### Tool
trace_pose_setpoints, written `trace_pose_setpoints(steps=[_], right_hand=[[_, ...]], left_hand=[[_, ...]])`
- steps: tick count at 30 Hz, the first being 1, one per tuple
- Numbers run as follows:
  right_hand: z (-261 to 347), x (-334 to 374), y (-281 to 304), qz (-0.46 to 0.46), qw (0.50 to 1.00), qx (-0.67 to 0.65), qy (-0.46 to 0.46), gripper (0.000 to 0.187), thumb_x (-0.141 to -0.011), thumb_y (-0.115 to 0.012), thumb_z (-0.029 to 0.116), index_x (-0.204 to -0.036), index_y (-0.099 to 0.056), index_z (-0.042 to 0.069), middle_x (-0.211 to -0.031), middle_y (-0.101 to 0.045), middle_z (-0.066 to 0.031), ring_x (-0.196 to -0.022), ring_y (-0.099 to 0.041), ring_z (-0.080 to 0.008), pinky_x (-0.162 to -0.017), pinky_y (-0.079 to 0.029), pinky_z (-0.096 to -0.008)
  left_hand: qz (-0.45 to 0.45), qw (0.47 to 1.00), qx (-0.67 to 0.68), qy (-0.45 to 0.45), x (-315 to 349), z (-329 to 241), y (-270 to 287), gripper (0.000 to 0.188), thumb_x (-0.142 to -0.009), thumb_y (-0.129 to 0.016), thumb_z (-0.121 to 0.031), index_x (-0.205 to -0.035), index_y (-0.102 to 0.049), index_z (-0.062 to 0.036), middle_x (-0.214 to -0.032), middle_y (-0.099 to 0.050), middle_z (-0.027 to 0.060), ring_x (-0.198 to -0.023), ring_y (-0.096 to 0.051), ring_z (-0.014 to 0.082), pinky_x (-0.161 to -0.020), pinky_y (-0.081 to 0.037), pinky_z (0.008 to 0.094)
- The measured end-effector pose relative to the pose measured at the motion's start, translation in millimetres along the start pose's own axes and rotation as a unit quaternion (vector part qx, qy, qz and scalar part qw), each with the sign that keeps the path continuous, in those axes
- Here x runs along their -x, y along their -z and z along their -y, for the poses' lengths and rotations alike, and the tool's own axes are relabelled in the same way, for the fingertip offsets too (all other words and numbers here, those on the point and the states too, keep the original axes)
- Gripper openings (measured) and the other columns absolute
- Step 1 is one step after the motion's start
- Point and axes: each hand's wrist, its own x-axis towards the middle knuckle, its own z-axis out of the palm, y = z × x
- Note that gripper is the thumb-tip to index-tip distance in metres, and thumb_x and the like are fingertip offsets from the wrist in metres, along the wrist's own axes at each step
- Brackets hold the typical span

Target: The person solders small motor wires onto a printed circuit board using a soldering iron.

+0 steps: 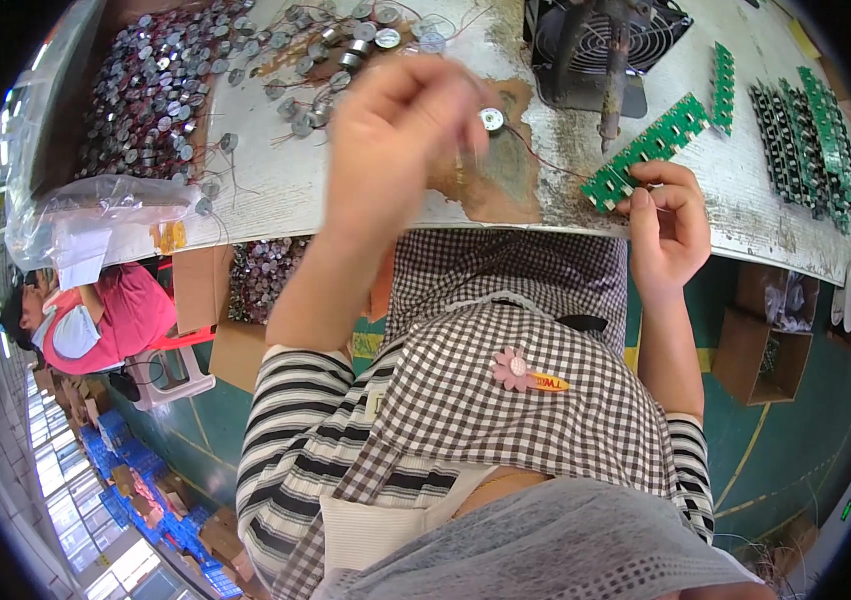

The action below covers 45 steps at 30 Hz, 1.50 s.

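Note:
My left hand (385, 140) is raised over the middle of the bench, smeared by motion, so its grip cannot be read. Just beside its fingertips is a small round silver motor (490, 120). Thin red wires run from that motor to the near end of a long green circuit board (670, 135). My right hand (670, 225) pinches this board at that end, at the bench's front edge. Above the board, a metal rod with a narrow tip (611, 110) points downward, apart from it.
Many small motors (150, 90) fill a plastic-lined box at left; others (350, 55) lie loose with wires. A black fan (660, 40) stands behind the rod. A single board (722, 90) and stacked boards (830, 150) lie right. Another person (120, 310) sits at left.

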Motion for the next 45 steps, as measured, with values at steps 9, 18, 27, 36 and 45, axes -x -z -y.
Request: trace_pose_setpoints(steps=[9, 18, 27, 36, 45], right_hand=[[-1.7, -12.3, -5.3, 0.023, 0.99, 0.06, 0.128, 0.013, -0.075, -0.064, -0.007, -0.074, -0.052, -0.001, -0.091, -0.063, -0.018, -0.071, -0.059, -0.0193, -0.062, -0.046, -0.0265], [6.6, -8.4, -5.8, 0.034, 0.996, 0.033, 0.076, 0.013, -0.074, -0.063, -0.007, -0.074, -0.051, -0.001, -0.091, -0.064, -0.0199, -0.074, -0.061, -0.0211, -0.064, -0.048, -0.0276], [8.3, -12.7, -3.5, 0.021, 0.994, 0.028, 0.106, 0.013, -0.073, -0.063, -0.006, -0.073, -0.051, -0.001, -0.092, -0.064, -0.0202, -0.076, -0.062, -0.0217, -0.065, -0.048, -0.0276], [9.3, -23.6, -4.8, 0.013, 0.984, 0.072, 0.161, 0.014, -0.072, -0.065, -0.006, -0.074, -0.052, -0.001, -0.091, -0.064, -0.0189, -0.073, -0.062, -0.021, -0.062, -0.048, -0.0268], [9.2, -6.1, -2.9, 0.018, 0.994, 0.038, 0.1, 0.015, -0.072, -0.064, -0.007, -0.074, -0.051, -0.001, -0.092, -0.064, -0.0202, -0.076, -0.062, -0.0221, -0.066, -0.048, -0.0277]], left_hand=[[0.053, 0.968, 0.062, 0.238, 25.8, 43.5, -21.5, 0.018, -0.085, -0.068, -0.016, -0.091, -0.064, 0.001, -0.064, -0.056, -0.0019, -0.051, -0.047, 0.0032, -0.044, -0.034, 0.0179], [0.089, 0.984, -0.144, 0.05, 23.4, 50.0, -35.7, 0.013, -0.084, -0.068, -0.011, -0.09, -0.065, 0.0005, -0.079, -0.062, 0.0008, -0.064, -0.051, 0.0025, -0.055, -0.041, 0.0165], [0.056, 0.994, -0.067, 0.061, 14.8, 50.3, -53.0, 0.007, -0.077, -0.065, -0.003, -0.079, -0.061, 0.0023, -0.07, -0.06, 0.0002, -0.062, -0.05, 0.0021, -0.054, -0.041, 0.0184], [0.035, 0.996, -0.071, 0.036, 9.2, 49.7, -56.1, 0.005, -0.077, -0.064, -0.002, -0.078, -0.06, 0.002, -0.068, -0.059, -0.0007, -0.059, -0.046, 0.0006, -0.052, -0.039, 0.0178], [0.051, 0.995, -0.073, 0.042, 19.7, 49.5, -53.9, 0.005, -0.079, -0.064, -0.002, -0.079, -0.06, 0.0007, -0.07, -0.059, -0.002, -0.059, -0.045, 0.0002, -0.051, -0.037, 0.0172]])
